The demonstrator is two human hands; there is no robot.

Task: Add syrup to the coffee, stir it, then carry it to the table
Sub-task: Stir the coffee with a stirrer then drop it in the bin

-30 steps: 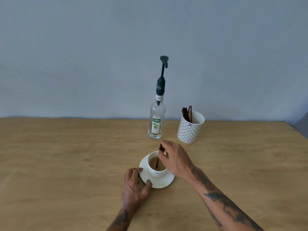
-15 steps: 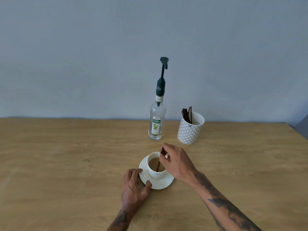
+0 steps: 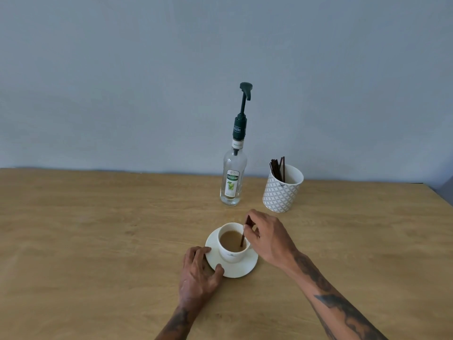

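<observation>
Head view, contents of one wooden table (image 3: 98, 241) against a grey-blue wall (image 3: 122, 82). One white coffee cup (image 3: 232, 253), upright, near centre, holding light brown milky coffee (image 3: 229, 240) to well below the rim; it stands on one white saucer (image 3: 241, 268). One dark stir stick (image 3: 244, 235) stands tilted in the cup, lower end in the coffee at the right side, upper end above the rim. One glass syrup bottle (image 3: 232, 177), upright, far of the cup and apart from it, clear and showing only a shallow layer of liquid at the bottom, label reading TEISSEIRE, neck band reading MOJITO; one dark green pump dispenser (image 3: 242, 111) fitted on top, spout turned to the right. One white patterned cup (image 3: 282, 190), right of the bottle and just beside it, holding a bundle of dark stir sticks (image 3: 278, 168) leaning to its left wall; their number cannot be counted. Two bare hands, both forearms tattooed. Left hand (image 3: 198, 273), palm down on the table at the saucer's near-left edge, fingers loosely spread, thumb resting on the saucer rim. Right hand (image 3: 267, 236), right of the cup, thumb and forefinger pinching the upper part of the stir stick, remaining fingers curled.
</observation>
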